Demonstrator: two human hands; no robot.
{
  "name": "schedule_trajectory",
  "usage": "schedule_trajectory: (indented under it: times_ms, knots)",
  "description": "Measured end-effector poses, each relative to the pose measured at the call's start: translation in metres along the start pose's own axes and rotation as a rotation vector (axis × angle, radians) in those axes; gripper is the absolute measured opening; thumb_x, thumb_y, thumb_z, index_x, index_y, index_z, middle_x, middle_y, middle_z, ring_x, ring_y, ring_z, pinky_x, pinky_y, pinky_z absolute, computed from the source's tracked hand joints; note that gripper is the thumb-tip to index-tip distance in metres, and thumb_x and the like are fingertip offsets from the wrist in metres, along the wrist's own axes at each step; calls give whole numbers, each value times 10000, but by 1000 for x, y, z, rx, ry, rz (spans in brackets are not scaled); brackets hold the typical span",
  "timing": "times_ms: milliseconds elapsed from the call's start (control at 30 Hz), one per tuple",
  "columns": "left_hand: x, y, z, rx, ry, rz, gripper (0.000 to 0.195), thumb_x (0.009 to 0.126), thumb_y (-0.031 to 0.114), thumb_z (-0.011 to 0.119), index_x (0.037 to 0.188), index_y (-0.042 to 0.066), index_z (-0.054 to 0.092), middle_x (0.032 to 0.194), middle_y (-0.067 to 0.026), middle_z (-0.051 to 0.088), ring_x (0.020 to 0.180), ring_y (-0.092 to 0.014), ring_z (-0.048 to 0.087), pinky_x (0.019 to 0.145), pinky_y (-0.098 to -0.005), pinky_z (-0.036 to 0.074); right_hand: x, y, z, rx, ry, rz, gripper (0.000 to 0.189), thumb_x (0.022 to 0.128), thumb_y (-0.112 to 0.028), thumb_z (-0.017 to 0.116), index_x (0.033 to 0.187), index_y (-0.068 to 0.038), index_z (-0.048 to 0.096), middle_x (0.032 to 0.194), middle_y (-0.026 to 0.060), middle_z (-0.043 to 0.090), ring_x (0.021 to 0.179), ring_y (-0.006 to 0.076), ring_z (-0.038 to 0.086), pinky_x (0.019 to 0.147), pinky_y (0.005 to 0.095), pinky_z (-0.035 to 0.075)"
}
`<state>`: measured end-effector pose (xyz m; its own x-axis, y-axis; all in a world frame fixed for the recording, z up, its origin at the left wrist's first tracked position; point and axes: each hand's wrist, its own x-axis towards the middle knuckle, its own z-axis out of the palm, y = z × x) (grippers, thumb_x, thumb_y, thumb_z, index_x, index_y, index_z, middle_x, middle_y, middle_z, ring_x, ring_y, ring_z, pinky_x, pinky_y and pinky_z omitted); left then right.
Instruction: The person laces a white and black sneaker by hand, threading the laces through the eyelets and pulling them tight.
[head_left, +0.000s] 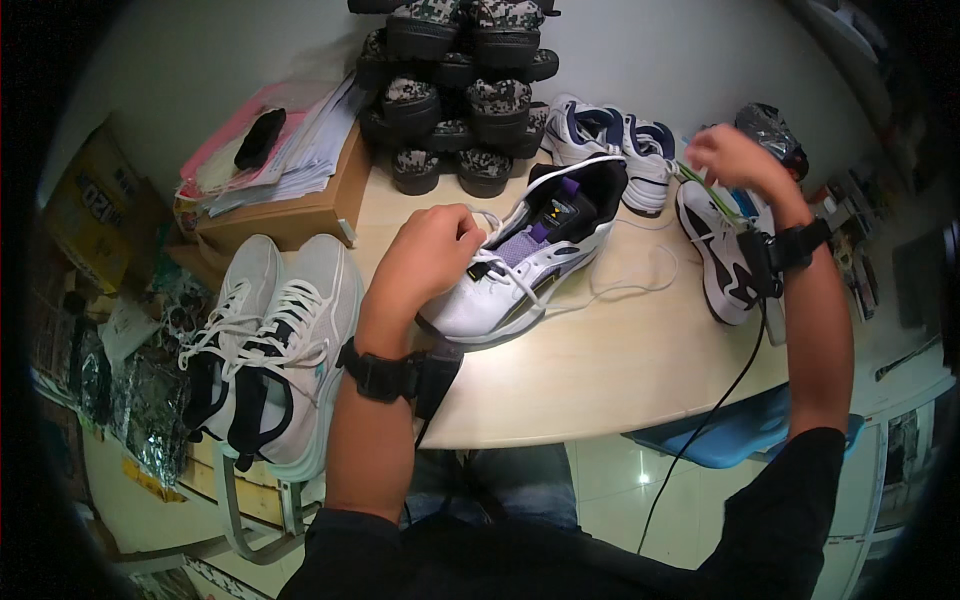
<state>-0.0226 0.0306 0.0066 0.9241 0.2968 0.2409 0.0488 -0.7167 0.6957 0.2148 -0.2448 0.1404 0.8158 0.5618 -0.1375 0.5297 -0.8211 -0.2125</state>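
A white high-top sneaker (487, 311) with a purple mesh tongue and black lining lies at a slant on the light wood table (600, 390). My left hand (427, 255) is at its lacing, fingers curled and closed on the white shoelace (517, 279). Part of that lace trails in a loose loop over the tabletop to the right. Farther right, my right hand (739, 157) is raised, slightly blurred, near a black-and-white sneaker (709, 232) and some green strands (709, 191). Whether anything is between its fingers is unclear.
Digital-camouflage shoes (499, 109) are stacked at the back, beside white-and-navy sneakers (645, 161). A cardboard box (300, 210) bears papers and a black object (261, 139). Light grey sneakers (315, 300) stand at the left. A cable (705, 427) hangs from my right wrist; a blue stool (720, 435) is below.
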Motion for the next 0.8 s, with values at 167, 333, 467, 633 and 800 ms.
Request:
schedule_trajectory:
  times_ms: [167, 333, 467, 633, 800]
  knots:
    - [1, 1, 0, -39, -13, 2, 197, 840, 149, 619, 843, -48, 625, 704, -133, 625, 627, -207, 564, 616, -330, 458, -25, -29, 4, 16, -201, -113, 273, 919, -214, 558, 1011, 29, 640, 813, 66, 662, 650, 138, 633, 605, 279, 512]
    - [1, 0, 1, -86, 11, 62, 185, 841, 137, 615, 864, -46, 626, 730, -125, 632, 655, -194, 567, 637, -315, 460, -33, -86, 25, 254, -32, -530, 269, 909, -221, 579, 1009, 21, 643, 832, 85, 666, 732, 152, 618, 680, 288, 502]
    - [0, -5, 0, -116, -45, 58, 164, 847, 120, 603, 881, -39, 627, 738, -110, 630, 669, -180, 567, 642, -305, 460, -23, -130, 71, 392, 200, -716, 231, 872, -179, 610, 973, 25, 656, 862, 129, 684, 766, 207, 645, 728, 312, 504]
    - [3, -3, 0, -96, -88, 18, 152, 853, 108, 588, 887, -37, 618, 744, -108, 630, 681, -175, 577, 653, -307, 464, -12, -163, 106, 284, 203, -744, 189, 830, -147, 640, 914, 19, 674, 802, 167, 672, 716, 283, 646, 674, 336, 508]
    - [2, -7, -2, -120, -34, -8, 127, 901, 89, 531, 919, -30, 571, 768, -113, 642, 703, -166, 604, 658, -309, 484, -5, -171, 131, 87, 222, -615, 218, 799, -217, 633, 796, -10, 699, 790, 235, 644, 745, 382, 634, 724, 419, 521]
